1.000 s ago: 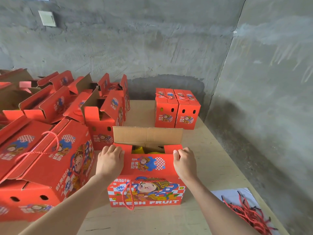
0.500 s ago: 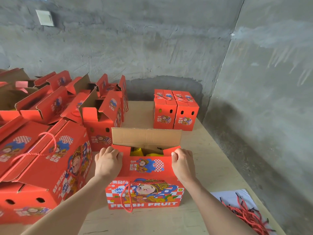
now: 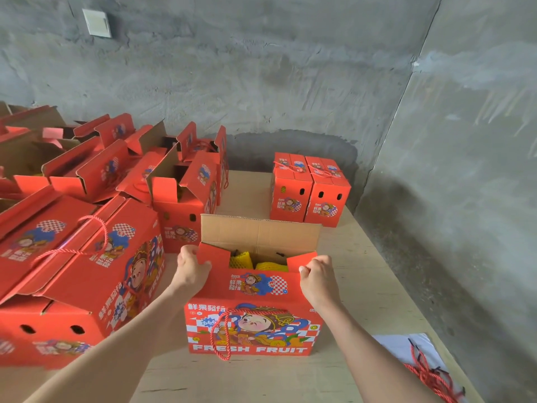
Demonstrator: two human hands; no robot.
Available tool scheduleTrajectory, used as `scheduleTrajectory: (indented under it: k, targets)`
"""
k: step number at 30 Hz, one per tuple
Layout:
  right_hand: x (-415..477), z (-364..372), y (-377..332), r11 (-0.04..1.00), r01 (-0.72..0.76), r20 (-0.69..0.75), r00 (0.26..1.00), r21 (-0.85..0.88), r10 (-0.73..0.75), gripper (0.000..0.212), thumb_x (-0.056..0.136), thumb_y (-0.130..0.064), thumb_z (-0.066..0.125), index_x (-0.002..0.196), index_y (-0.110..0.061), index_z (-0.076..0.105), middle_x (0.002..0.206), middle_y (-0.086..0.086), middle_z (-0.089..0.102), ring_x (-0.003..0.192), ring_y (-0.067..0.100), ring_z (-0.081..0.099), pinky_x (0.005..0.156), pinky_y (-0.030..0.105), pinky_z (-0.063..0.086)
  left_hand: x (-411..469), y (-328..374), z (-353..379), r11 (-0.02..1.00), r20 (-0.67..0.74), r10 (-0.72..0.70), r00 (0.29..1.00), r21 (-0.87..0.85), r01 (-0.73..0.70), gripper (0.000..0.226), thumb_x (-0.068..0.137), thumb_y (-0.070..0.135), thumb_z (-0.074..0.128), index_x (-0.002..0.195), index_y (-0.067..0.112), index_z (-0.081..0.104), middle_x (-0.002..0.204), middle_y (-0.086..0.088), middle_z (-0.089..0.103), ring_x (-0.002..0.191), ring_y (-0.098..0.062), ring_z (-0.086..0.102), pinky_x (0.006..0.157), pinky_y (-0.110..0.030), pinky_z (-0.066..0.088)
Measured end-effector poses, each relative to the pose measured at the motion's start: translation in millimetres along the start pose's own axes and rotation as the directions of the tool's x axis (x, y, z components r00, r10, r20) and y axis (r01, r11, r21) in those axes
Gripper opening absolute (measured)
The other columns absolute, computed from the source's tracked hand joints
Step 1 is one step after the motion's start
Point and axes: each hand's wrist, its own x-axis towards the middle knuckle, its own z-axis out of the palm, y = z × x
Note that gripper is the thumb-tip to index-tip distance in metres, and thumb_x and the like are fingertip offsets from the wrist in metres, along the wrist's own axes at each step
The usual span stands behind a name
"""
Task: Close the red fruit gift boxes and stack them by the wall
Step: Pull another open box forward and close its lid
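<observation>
Open box (image 3: 252, 324): sits on the tabletop (image 3: 363, 286) dead ahead, long printed side facing the camera, top not shut yet.
Left hand (image 3: 190, 270): grips the left side tab (image 3: 213, 254), fingers curled round its outer edge, thumb pressed on the red face.
Right hand (image 3: 318, 282): pinches the right side tab (image 3: 300, 258) at its outer corner, fingers curled tight on the card.
Back flap (image 3: 260, 234): stands upright behind both tabs, bare brown side towards the camera.
Front flap (image 3: 255, 283): up between the two hands, cartoon print showing.
Fruit (image 3: 271, 266): yellow, in foam net sleeves, peeking out of the gap between the tabs.
Rope handle (image 3: 220, 335): red, hangs in a loop down the front face of the open box.
Closed boxes (image 3: 309, 190): two, side by side and touching, at the far end of the tabletop close to the back wall (image 3: 261, 68), well apart from the open box.
Other boxes (image 3: 96, 175): crowded on the left with flaps up; one large box (image 3: 87, 271) just beside the left forearm, its own rope looped over the top.
Red cords (image 3: 430, 376): a tangle at the near right edge, lying on a white sheet (image 3: 406, 344).
Wall plate (image 3: 96, 22): pale square, high on the back wall at the left.
</observation>
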Motion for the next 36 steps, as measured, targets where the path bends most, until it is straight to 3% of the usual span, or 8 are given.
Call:
scheduleTrajectory:
  k: [8, 11, 14, 18, 21, 26, 31, 36]
  targets:
    - [0.5, -4.7, -13.2, 0.997, -0.063, 0.028, 0.998, 0.044, 0.062, 0.008, 0.097, -0.02, 0.051, 0.103, -0.016, 0.047, 0.121, 0.007, 0.045, 0.103, 0.023, 0.057, 0.074, 0.029, 0.048, -4.0, 14.3, -7.2, 0.994, 0.105, -0.093, 0.99, -0.043, 0.098, 0.018, 0.089, 0.001, 0.044, 0.088, 0.014, 0.057, 0.081, -0.01, 0.066, 0.084, -0.035, 0.066, 0.085, -0.048, 0.054]
    - [4.1, -6.7, -8.6, 0.984, -0.082, 0.037, 0.996, 0.157, 0.077, 0.065, 0.094, -0.016, 0.057, 0.147, -0.014, 0.019, 0.154, 0.008, 0.019, 0.133, 0.025, 0.041, 0.089, 0.028, 0.046, -7.2, 6.8, -7.7, 0.984, 0.1, -0.126, 0.987, -0.112, 0.137, 0.023, 0.087, 0.002, 0.045, 0.104, 0.013, 0.056, 0.091, -0.014, 0.068, 0.086, -0.034, 0.066, 0.085, -0.049, 0.053]
    - [14.5, -14.0, -5.2, 0.956, -0.013, 0.097, 0.995, 0.295, -0.017, 0.103, 0.088, -0.004, 0.064, 0.149, -0.015, -0.017, 0.159, 0.001, -0.014, 0.148, 0.018, 0.001, 0.115, 0.029, 0.017, -3.8, 2.7, -8.7, 0.957, 0.103, -0.158, 0.982, -0.23, 0.179, 0.028, 0.087, 0.001, 0.05, 0.113, 0.013, 0.052, 0.086, -0.011, 0.064, 0.077, -0.029, 0.064, 0.071, -0.038, 0.055]
    - [18.8, -14.1, -2.8, 0.9, 0.019, 0.114, 0.991, 0.436, -0.076, 0.113, 0.083, 0.003, 0.066, 0.146, -0.027, -0.024, 0.161, 0.002, -0.002, 0.147, 0.02, 0.014, 0.112, 0.04, 0.034, -1.7, 0.0, -4.3, 0.935, 0.062, -0.146, 0.987, -0.317, 0.158, 0.062, 0.088, -0.003, 0.052, 0.14, 0.014, 0.025, 0.103, -0.011, 0.056, 0.085, -0.029, 0.06, 0.067, -0.037, 0.053]
    - [19.0, -10.0, 0.9, 0.91, 0.078, 0.069, 0.991, 0.407, -0.116, 0.111, 0.082, 0.0, 0.068, 0.148, -0.026, -0.017, 0.16, 0.004, 0.006, 0.146, 0.02, 0.018, 0.113, 0.039, 0.032, -6.9, -8.0, 4.1, 0.996, -0.074, 0.074, 0.995, -0.043, -0.078, 0.092, 0.087, -0.001, 0.053, 0.15, 0.029, -0.006, 0.149, -0.018, 0.025, 0.127, -0.04, 0.039, 0.098, -0.053, 0.042]
    - [15.0, -10.5, 3.3, 0.863, 0.107, -0.096, 0.993, 0.494, -0.069, 0.057, 0.081, -0.036, 0.073, 0.125, -0.021, 0.04, 0.123, 0.001, 0.046, 0.112, 0.014, 0.044, 0.088, 0.021, 0.039, -20.8, -7.7, 14.2, 0.827, -0.204, 0.472, 0.858, 0.439, -0.351, 0.1, 0.087, 0.004, 0.054, 0.144, 0.033, -0.022, 0.159, 0.001, -0.017, 0.146, -0.023, -0.014, 0.117, -0.046, 0.0]
    - [4.3, -8.9, 4.1, 0.912, 0.346, -0.235, 0.926, 0.22, -0.295, 0.022, 0.09, -0.026, 0.063, 0.081, -0.007, 0.055, 0.089, 0.005, 0.059, 0.093, 0.018, 0.053, 0.083, 0.025, 0.043, -20.4, -14.4, 14.9, 0.649, -0.051, 0.575, 0.817, 0.636, -0.417, 0.051, 0.094, 0.013, 0.049, 0.144, 0.02, 0.038, 0.153, 0.0, 0.031, 0.147, -0.02, 0.01, 0.115, -0.045, -0.012]
    - [4.3, -2.6, 2.1, 0.895, 0.438, 0.054, 0.899, -0.089, -0.435, 0.037, 0.1, -0.037, 0.04, 0.133, -0.026, 0.053, 0.141, -0.001, 0.05, 0.135, 0.022, 0.037, 0.118, 0.04, 0.01, -19.0, -13.2, 12.7, 0.592, 0.045, 0.552, 0.833, 0.682, -0.429, 0.05, 0.093, 0.044, 0.052, 0.137, 0.02, 0.049, 0.137, 0.003, 0.05, 0.134, -0.022, 0.036, 0.117, -0.045, 0.003]
